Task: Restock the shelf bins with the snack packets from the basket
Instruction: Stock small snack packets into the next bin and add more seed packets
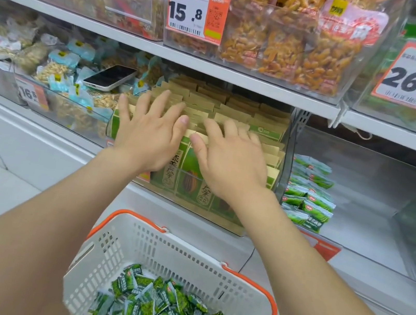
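Note a loose heap of green snack packets (163, 311) in the bottom of the white basket (116, 246), low in view and close to the body. Judge them light, soft and crinkly, with glossy film likely to slip when scooped in a bunch. Cannot tell how breakable the contents are. Better to pinch one by a sealed end, or gather several in a cupped palm. Expect sagging and sliding, with no stiffness to rely on.

Find the left hand (148, 131) flat and spread, fingers straight, pressing on the tops of upright brown paper packets (239, 108) directly ahead. Same for the right hand (228, 158): fingers extended, lying on that same row, just beside the left. Nothing held in either.

Place the basket heap well below and nearer than both hands, between the forearms, touching neither. See matching green packets (306, 197) stacked at the left side of a clear bin (377, 184), just right of the right hand, with plenty of room beyond them. Reckon that bin the destination for the heap. Also spot a phone (110, 77) lying on pale nut packets (51, 70) further left.
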Demonstrator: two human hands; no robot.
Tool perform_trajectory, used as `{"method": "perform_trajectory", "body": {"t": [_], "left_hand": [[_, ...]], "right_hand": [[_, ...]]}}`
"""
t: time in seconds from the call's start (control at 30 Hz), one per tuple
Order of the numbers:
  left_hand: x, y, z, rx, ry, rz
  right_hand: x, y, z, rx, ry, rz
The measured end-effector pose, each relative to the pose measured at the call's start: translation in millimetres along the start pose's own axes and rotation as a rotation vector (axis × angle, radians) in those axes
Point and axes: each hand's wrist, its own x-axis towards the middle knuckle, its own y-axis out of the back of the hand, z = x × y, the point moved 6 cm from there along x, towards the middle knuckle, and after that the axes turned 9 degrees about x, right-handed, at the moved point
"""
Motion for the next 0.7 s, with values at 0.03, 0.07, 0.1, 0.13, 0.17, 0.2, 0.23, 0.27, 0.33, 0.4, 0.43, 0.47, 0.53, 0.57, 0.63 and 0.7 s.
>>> {"method": "perform_trajectory", "body": {"t": [0.03,0.07,0.1,0.13,0.17,0.2,0.23,0.27,0.33,0.4,0.43,0.47,0.53,0.57,0.63,0.7], "left_hand": [[-0.9,0.4,0.3,-0.013,0.005,-0.001],[-2.2,1.3,1.1,-0.031,0.015,-0.006],[-4.5,2.2,1.1,-0.052,0.034,-0.005],[-8.1,4.7,0.9,-0.075,0.055,0.018],[-13.4,9.9,1.8,-0.099,0.064,0.077],[-20.4,18.3,4.4,-0.116,0.049,0.170],[-29.0,28.8,7.4,-0.122,0.015,0.285],[-37.8,39.1,10.6,-0.127,-0.022,0.386],[-50.0,50.1,13.7,-0.144,-0.095,0.409],[-56.0,46.2,15.6,-0.141,-0.144,0.235],[-58.5,41.4,16.0,-0.123,-0.154,0.145],[-60.8,36.9,16.1,-0.088,-0.156,0.078],[-62.4,30.8,15.7,-0.029,-0.154,0.029],[-62.2,29.1,15.6,-0.023,-0.150,0.034],[-62.2,25.6,17.2,-0.026,-0.142,0.057],[-61.8,22.6,20.7,-0.026,-0.142,0.076]], "right_hand": [[0.3,0.7,3.8,0.026,0.000,0.008],[0.1,1.1,7.2,0.049,-0.006,0.017],[-0.5,1.0,8.9,0.080,-0.008,0.029],[-2.0,1.3,8.9,0.127,0.002,0.046],[-4.9,3.9,8.1,0.189,0.016,0.069],[-9.5,9.3,7.6,0.257,0.033,0.098],[-15.8,16.9,7.7,0.323,0.054,0.131],[-23.1,27.0,8.0,0.372,0.084,0.165],[-37.8,46.3,8.8,0.381,0.138,0.195],[-48.8,52.4,9.6,0.236,0.153,0.120],[-52.1,49.8,10.2,0.145,0.147,0.057],[-54.8,46.4,11.1,0.075,0.134,0.001],[-60.3,42.1,12.6,0.000,0.109,-0.045],[-63.5,40.7,12.5,-0.025,0.100,-0.046],[-70.2,36.2,10.1,-0.073,0.094,-0.030],[-73.6,29.0,7.3,-0.097,0.098,-0.008]]}}
